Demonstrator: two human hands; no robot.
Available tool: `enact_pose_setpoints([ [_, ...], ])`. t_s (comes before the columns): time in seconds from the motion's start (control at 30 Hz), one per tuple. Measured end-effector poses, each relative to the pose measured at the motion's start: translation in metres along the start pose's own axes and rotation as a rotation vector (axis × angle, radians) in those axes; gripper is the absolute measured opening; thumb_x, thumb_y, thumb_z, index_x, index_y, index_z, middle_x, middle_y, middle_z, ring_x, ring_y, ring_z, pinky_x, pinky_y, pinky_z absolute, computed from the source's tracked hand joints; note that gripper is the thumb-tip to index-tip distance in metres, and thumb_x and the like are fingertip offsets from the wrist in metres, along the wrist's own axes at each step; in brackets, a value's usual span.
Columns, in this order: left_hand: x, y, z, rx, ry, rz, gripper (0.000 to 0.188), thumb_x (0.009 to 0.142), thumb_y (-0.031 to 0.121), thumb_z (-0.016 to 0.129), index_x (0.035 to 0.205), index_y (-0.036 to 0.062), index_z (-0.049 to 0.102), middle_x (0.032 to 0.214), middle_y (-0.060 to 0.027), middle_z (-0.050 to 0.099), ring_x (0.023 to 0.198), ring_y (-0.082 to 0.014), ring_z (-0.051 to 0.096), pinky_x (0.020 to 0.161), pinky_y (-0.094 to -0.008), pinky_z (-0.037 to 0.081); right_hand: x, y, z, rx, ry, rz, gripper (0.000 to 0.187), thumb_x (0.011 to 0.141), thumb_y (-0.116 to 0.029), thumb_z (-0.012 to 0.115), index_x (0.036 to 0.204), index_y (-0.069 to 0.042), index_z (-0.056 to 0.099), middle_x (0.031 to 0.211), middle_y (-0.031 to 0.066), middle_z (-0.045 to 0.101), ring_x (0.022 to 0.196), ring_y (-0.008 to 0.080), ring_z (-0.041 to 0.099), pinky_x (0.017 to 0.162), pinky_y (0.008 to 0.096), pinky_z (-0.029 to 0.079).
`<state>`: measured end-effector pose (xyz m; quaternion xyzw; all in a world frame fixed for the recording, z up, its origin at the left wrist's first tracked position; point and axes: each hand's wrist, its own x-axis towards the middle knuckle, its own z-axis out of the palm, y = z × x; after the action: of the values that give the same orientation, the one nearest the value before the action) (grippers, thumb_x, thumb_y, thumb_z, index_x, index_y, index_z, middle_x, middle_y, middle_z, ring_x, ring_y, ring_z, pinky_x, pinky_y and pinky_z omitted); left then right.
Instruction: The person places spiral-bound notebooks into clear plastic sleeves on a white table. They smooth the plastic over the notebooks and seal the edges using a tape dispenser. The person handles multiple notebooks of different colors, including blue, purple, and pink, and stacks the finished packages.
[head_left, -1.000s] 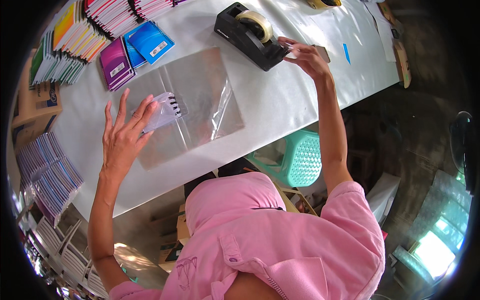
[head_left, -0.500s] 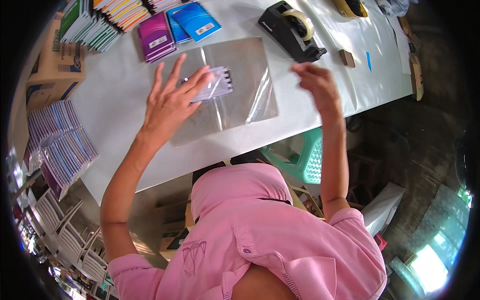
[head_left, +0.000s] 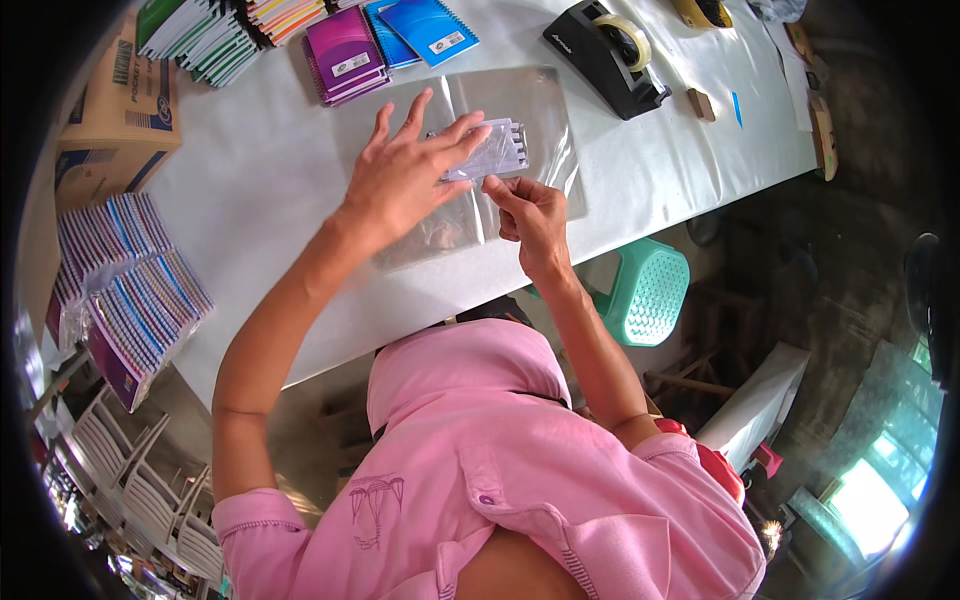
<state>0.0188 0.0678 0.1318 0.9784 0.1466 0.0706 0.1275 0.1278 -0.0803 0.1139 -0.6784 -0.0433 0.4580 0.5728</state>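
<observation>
- The left hand [head_left: 405,180] lies flat with fingers spread, palm down on a small clear packet [head_left: 490,152] that has dark stripes at its far end; its grip is open, pressing rather than clasping.
- The small clear packet sits on a larger clear plastic bag [head_left: 520,110] spread on the white table [head_left: 270,190], a little above the picture's middle.
- The right hand [head_left: 530,215] is at 5 o'clock from the left hand, just beside it; thumb and forefinger are pinched together at the near edge of the small packet. Its grip is closed, but what it pinches is too small to tell.
- A black tape dispenser [head_left: 605,55] stands at 1 o'clock from the hands, well apart from them.
- Purple notebooks [head_left: 345,65] and blue notebooks [head_left: 425,28] lie at 11 to 12 o'clock, just beyond the plastic bag.
- A row of stacked notebooks with coloured spines [head_left: 215,35] runs along the far left of the table; a cardboard box [head_left: 115,110] sits at 9 o'clock.
- Bundles of spiral-bound pads [head_left: 135,300] rest at 8 o'clock, at the table's near left corner.
- A teal plastic stool [head_left: 650,290] stands beside the table at 4 o'clock.
- The person wears a pink shirt [head_left: 480,470].
</observation>
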Motion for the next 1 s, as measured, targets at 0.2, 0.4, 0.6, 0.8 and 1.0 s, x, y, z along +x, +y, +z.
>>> enact_pose_setpoints([
  [0.2, 0.037, -0.016, 0.015, -0.625, -0.247, -0.131, 0.064, 0.085, 0.041, 0.065, 0.140, 0.0153, 0.045, 0.146, -0.0092, 0.042, 0.136, -0.0364, 0.036, 0.111, -0.0444, 0.030, 0.023, 0.020, -0.004, -0.806, 0.060, -0.304, 0.029, 0.092, -0.021, 0.063, 0.077, 0.004, 0.064, 0.053, 0.0015, 0.053, 0.046, 0.0100, 0.051, 0.042, 0.0269, 0.036],
  [0.4, 0.019, -0.025, 0.020, -1.312, -0.361, -0.095, 0.058, 0.094, 0.040, 0.056, 0.139, 0.0062, 0.045, 0.141, -0.0142, 0.047, 0.131, -0.0229, 0.044, 0.108, -0.0328, 0.035, 0.061, 0.021, -0.070, 0.105, -0.291, 0.277, 0.052, 0.098, -0.041, 0.048, 0.120, 0.006, 0.050, 0.106, 0.0200, 0.061, 0.093, 0.0270, 0.064, 0.078, 0.0364, 0.055],
  [0.6, -0.030, -0.023, 0.120, -1.099, 0.437, -0.527, 0.045, 0.098, 0.021, 0.050, 0.139, 0.0048, 0.044, 0.140, -0.0155, 0.048, 0.133, -0.0203, 0.042, 0.105, -0.0320, 0.038, 0.053, -0.021, -0.052, -0.382, -0.433, 0.228, 0.089, 0.074, -0.033, 0.078, 0.142, 0.000, 0.030, 0.122, 0.0194, 0.054, 0.112, 0.0285, 0.055, 0.094, 0.0407, 0.043],
  [0.8, -0.053, 0.002, 0.115, -1.273, 0.320, -0.531, 0.041, 0.095, 0.017, 0.051, 0.134, 0.0054, 0.045, 0.127, -0.0133, 0.054, 0.120, -0.0266, 0.052, 0.096, -0.0364, 0.046, 0.012, -0.091, 0.032, -0.207, -0.645, -0.012, 0.087, 0.070, -0.013, 0.079, 0.140, 0.005, 0.030, 0.118, 0.0219, 0.055, 0.107, 0.0278, 0.058, 0.092, 0.0414, 0.048],
  [1.0, -0.056, -0.006, 0.223, -1.016, 0.534, -0.247, 0.053, 0.098, 0.031, 0.043, 0.146, 0.0107, 0.032, 0.154, -0.0118, 0.025, 0.145, -0.0259, 0.015, 0.117, -0.0450, 0.014, -0.070, -0.068, 0.238, -0.092, -1.083, 0.117, 0.084, 0.073, -0.021, 0.080, 0.138, 0.002, 0.031, 0.115, 0.0166, 0.056, 0.107, 0.0230, 0.057, 0.091, 0.0336, 0.045],
])
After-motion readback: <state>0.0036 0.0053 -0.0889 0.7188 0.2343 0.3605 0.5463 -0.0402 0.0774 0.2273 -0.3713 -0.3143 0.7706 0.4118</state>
